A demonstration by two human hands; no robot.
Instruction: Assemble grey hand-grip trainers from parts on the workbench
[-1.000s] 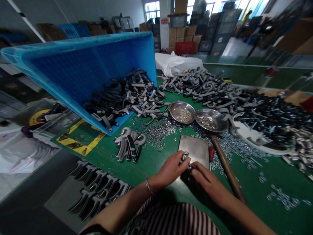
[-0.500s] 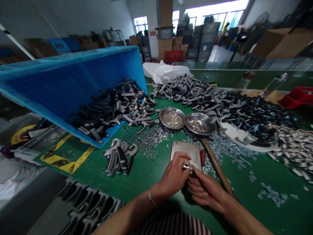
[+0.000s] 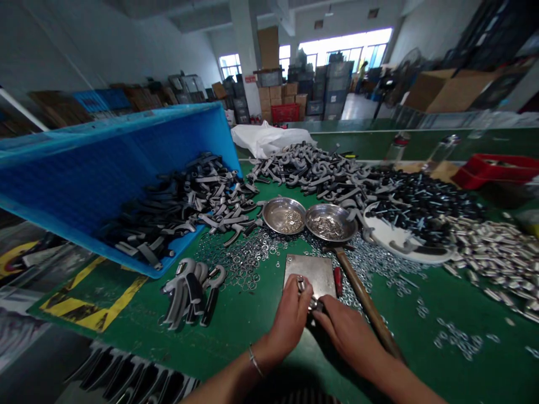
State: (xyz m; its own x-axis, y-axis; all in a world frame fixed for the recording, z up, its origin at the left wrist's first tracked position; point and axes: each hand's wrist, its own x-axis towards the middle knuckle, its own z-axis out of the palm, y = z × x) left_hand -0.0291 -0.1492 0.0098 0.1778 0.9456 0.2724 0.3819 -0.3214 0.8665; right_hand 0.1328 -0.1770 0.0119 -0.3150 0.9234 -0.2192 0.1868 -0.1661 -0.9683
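Note:
My left hand (image 3: 290, 317) and my right hand (image 3: 345, 331) meet over the near edge of a flat steel plate (image 3: 309, 270) on the green table. Both hands pinch a small silvery metal part (image 3: 301, 284) between their fingertips. A hammer with a wooden handle (image 3: 364, 303) lies just right of the plate, beside a small red-handled tool (image 3: 337, 281). Left of my hands lies a small stack of grey and black hand grippers (image 3: 191, 289).
A tilted blue crate (image 3: 105, 163) spills black and grey handles. Two steel bowls (image 3: 288, 215) (image 3: 330, 221) hold small parts. Loose washers (image 3: 244, 255), grey hooked pieces (image 3: 311, 165), black pieces on a white tray (image 3: 404, 244), and silver sleeves (image 3: 501, 252) cover the table. Red bin (image 3: 497, 168) at right.
The camera view has tilted up and shifted, so the table appears lower. My hands stay together on the small metal part at the plate's near edge.

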